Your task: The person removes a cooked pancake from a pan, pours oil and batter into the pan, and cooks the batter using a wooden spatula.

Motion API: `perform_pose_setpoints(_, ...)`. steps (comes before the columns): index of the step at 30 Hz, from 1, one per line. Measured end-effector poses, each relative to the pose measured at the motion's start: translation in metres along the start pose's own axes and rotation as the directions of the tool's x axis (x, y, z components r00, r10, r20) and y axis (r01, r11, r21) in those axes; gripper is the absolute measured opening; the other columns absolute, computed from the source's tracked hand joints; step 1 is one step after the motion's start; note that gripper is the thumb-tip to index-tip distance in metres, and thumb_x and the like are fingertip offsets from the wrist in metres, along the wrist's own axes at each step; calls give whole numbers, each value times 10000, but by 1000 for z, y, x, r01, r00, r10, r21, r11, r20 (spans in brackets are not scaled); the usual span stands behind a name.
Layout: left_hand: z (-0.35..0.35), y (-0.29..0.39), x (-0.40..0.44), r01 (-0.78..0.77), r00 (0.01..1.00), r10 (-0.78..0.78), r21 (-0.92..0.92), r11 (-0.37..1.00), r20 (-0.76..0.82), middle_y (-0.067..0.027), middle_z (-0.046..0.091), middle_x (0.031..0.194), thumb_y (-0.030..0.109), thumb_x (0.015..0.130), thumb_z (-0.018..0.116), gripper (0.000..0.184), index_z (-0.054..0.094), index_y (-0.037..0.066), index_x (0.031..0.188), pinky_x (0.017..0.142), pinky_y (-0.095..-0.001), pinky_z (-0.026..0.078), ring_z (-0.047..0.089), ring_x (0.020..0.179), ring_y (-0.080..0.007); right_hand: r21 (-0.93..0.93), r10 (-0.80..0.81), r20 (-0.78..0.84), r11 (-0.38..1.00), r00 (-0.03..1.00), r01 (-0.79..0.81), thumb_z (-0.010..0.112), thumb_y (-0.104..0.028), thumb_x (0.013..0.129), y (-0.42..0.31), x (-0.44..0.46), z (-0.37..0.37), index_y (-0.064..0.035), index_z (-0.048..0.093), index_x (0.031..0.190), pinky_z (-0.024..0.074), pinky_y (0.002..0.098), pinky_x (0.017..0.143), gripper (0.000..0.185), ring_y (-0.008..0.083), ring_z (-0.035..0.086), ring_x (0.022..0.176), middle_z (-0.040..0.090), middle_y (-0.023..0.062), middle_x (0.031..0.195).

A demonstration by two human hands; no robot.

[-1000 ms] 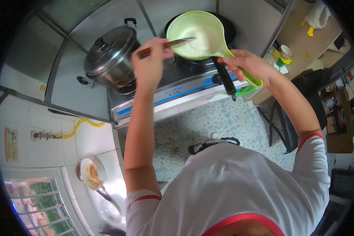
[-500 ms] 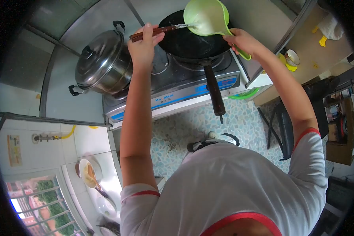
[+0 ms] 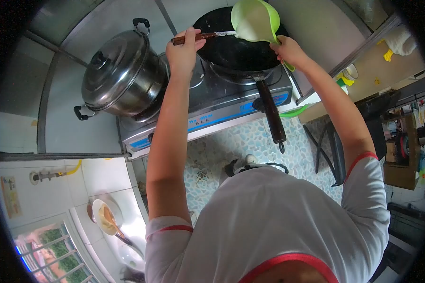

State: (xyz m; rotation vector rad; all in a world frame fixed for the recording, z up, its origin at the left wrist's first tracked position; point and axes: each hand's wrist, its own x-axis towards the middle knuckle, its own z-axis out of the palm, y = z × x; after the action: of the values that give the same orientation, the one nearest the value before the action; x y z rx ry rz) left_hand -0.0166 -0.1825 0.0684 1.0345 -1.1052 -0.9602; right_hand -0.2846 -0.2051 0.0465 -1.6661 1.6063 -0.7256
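My left hand [image 3: 183, 49] is closed round the dark wooden end of some chopsticks [image 3: 211, 35], whose whitish tips reach the lip of a green scoop [image 3: 256, 21]. My right hand [image 3: 288, 51] grips the scoop's handle, and the scoop is tilted with pale, milky contents inside. Beneath it a black wok [image 3: 231, 55] sits on the right burner, its dark handle [image 3: 270, 111] pointing toward me. How much lies in the wok is hard to make out.
A lidded steel pot [image 3: 120, 75] stands on the left of the gas stove [image 3: 208, 111]. On the counter at lower left is a bowl [image 3: 105, 217] with a wooden utensil. Black folding legs [image 3: 323, 151] stand at the right.
The scoop has moved up and right and tilted further over the wok. Both hands moved with it, the chopstick tips staying at its lip. The view has shifted slightly, showing more of the wok.
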Motion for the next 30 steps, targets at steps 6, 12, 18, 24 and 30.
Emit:
perform_pose_setpoints(6,-3,-8,11,-17,999,17,19,1000,-34,-159,616,812,191,855,498,290,585,-85,861,664,-238,520,630,701,-199,-3,-30,-32,1000,999,30,531,-169,816,-7,-2,1,28,515,882,429,284,432,209,150,511,474,511,62,608)
perform_pose_setpoints(12,-5,-9,32,-36,999,36,121,992,-4,-141,629,780,224,852,488,309,606,-62,837,620,-219,507,637,651,-187,-24,-54,-39,998,998,53,534,-168,812,-12,0,-5,29,516,881,427,282,425,209,147,508,469,512,64,609)
perform_pose_setpoints(18,10,-8,62,-92,996,92,136,986,3,-141,629,774,220,845,497,306,604,-67,831,593,-231,511,634,630,-194,-20,-55,-70,998,996,54,536,-181,811,-18,-6,-9,32,514,883,431,284,430,226,153,506,453,516,68,588)
perform_pose_setpoints(24,31,-20,93,-62,998,63,133,989,-4,-164,621,814,190,836,508,299,589,-97,848,619,-260,530,634,667,-233,-89,-48,-49,995,998,43,522,-185,818,-15,-3,-11,25,514,939,420,275,432,243,134,495,466,505,60,617)
perform_pose_setpoints(30,49,-28,91,-23,999,26,141,990,-22,-166,621,773,152,824,494,265,591,-93,809,578,-267,525,632,622,-236,-54,-80,-94,996,992,76,536,-176,802,-15,-5,-5,33,527,897,450,311,449,229,181,547,462,548,103,579)
